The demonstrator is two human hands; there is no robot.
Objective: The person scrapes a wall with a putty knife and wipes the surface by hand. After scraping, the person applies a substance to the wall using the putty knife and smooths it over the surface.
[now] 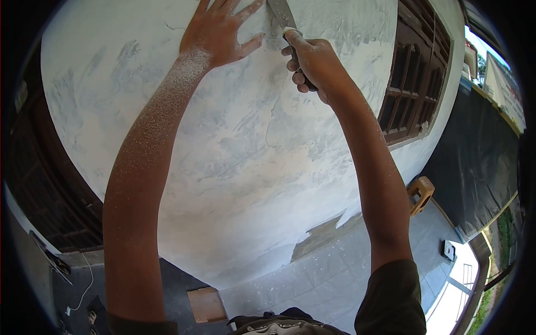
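Observation:
My right hand [312, 61] is wrapped round the black handle of a knife [283, 14]. Its broad grey blade points up against the wall [234, 139], and the tip is cut off by the top edge of the view. My left hand [215, 30] lies on the wall to the left of the blade, with its fingers spread and partly out of view. White dust covers the left wrist and forearm. The wall is patchy white and grey, with a thin crack below the hands and a bare strip near its foot.
A brown-framed window [416, 72] is to the right, and a dark wooden door [47, 184] to the left. Below are a tiled floor [329, 273], a flat brown piece [206, 305], a tan stool [421, 194] and a white cable [88, 285]. A dark sheet [474, 156] hangs at right.

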